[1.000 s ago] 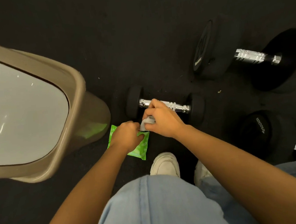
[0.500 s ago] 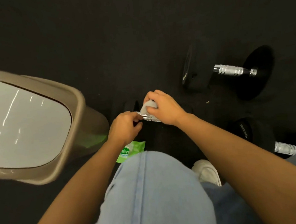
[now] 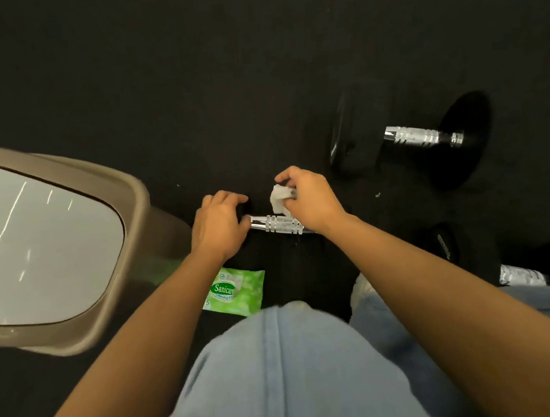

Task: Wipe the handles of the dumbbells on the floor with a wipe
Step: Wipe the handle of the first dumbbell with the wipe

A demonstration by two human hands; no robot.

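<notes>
The grip of the right hand (image 3: 310, 201) pinches the crumpled wipe (image 3: 281, 198) just above the handle (image 3: 282, 223) of the small dumbbell (image 3: 257, 221) on the floor (image 3: 187, 82), while the left hand (image 3: 218, 227) clasps its end weight; if that clasp slackens the dumbbell could roll, and the bunched wipe might miss the grooves.

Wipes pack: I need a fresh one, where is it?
In the head view the green wipes pack lies on the dark floor, beside the left forearm, between the beige bin and the denim-clad knee, below the small dumbbell.
</notes>
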